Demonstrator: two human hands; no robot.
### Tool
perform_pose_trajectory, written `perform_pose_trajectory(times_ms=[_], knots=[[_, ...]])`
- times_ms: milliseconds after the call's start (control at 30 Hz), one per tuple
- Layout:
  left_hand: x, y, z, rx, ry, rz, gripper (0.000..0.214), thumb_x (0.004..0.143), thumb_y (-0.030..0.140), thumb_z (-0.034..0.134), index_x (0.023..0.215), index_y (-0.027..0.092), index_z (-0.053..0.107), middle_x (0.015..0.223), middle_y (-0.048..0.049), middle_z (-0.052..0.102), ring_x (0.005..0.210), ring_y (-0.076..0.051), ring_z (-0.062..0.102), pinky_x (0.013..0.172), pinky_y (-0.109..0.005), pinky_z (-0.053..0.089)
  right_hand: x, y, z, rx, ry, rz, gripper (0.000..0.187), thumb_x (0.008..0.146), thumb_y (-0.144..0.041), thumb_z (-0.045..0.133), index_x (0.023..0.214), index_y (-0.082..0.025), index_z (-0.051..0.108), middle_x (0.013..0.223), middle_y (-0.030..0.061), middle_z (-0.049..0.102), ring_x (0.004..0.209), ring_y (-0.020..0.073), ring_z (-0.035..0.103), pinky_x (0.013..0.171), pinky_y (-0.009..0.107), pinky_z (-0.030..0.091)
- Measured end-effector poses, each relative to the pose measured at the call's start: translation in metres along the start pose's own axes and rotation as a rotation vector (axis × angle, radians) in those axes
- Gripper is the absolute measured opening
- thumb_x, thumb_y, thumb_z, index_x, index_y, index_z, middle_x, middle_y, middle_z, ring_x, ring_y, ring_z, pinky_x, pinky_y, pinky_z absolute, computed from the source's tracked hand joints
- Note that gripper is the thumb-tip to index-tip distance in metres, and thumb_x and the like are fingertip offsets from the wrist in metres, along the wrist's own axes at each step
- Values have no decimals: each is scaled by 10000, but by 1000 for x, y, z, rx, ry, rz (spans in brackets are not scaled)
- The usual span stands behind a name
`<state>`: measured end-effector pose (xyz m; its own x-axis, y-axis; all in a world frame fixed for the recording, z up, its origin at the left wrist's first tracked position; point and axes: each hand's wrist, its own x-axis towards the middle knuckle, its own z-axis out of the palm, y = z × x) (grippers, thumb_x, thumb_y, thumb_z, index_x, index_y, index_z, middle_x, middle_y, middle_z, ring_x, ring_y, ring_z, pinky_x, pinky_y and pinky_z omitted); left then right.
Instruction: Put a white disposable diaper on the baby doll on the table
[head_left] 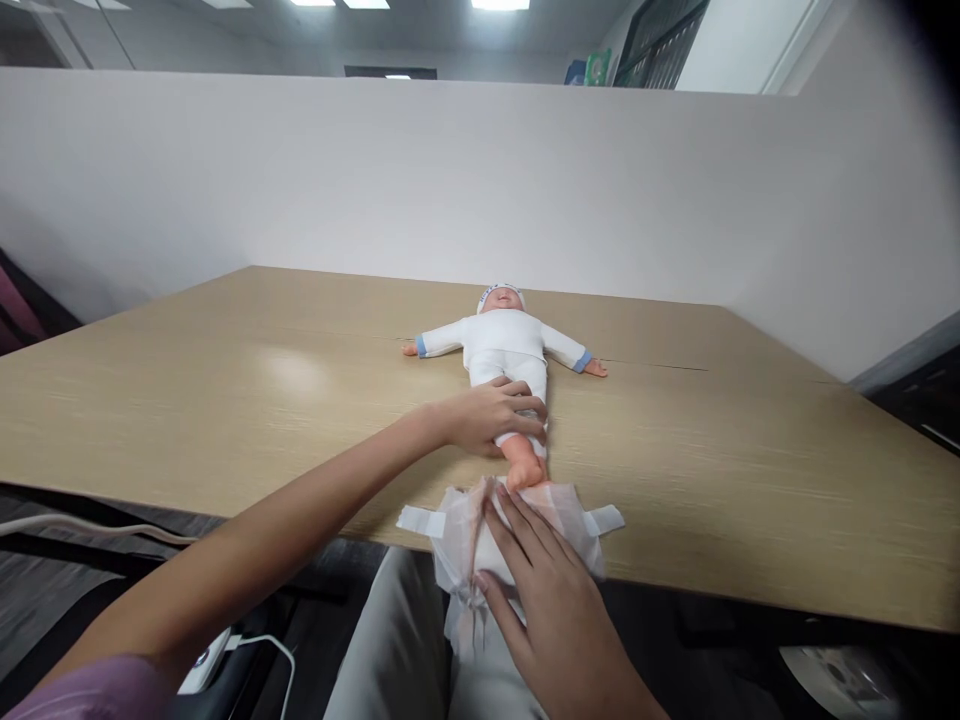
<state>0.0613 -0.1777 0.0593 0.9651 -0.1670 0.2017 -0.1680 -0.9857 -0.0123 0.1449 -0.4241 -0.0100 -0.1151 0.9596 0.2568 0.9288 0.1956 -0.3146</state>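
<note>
A baby doll [504, 345] in a white suit and cap lies on its back on the wooden table [225, 400], arms spread, feet toward me. My left hand [491, 415] is wrapped round the doll's legs just above its bare feet. A white diaper [577, 510] with side tabs lies unfolded at the table's near edge, below the doll's feet. My right hand [551, 600] lies flat on the diaper, fingers stretched out and pressing on it.
White partition walls [450, 170] enclose the table at the back and right. My lap in grey trousers [405, 650] is under the near edge. A white cable and charger [225, 645] lie at the lower left.
</note>
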Motion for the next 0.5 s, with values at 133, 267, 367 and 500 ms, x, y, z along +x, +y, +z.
perform_pose_trajectory(times_ms=[133,267,367,500], knots=[[10,-6,-18,-188,116,-21,399,861,274,680,1257,226,703,1321,-118,679,1174,-324,569,1029,-447,428,8,10,-7,6,-42,-4,606,1041,-376,499,1622,-271,363,1691,17,316,1557,273,326,1245,501,396],[21,-17,-44,-347,295,-16,357,865,285,696,1214,220,733,1246,-97,720,1170,-286,625,1108,-446,410,27,24,-11,23,-112,-7,577,1070,-411,441,1623,-269,354,1699,40,295,1578,254,272,1269,516,336],[25,-26,-62,-449,388,-70,279,839,283,722,1104,206,762,1220,-91,725,1168,-274,641,1058,-430,463,48,39,-9,20,-158,-19,588,1081,-446,409,1636,-282,311,1712,42,260,1591,243,228,1284,536,282],[26,-37,-80,-549,409,-206,247,807,288,742,1026,172,742,1163,-81,726,1112,-260,660,976,-405,502,83,59,1,-5,-174,-43,605,1087,-472,381,1647,-265,281,1719,50,239,1601,232,188,1299,532,224]])
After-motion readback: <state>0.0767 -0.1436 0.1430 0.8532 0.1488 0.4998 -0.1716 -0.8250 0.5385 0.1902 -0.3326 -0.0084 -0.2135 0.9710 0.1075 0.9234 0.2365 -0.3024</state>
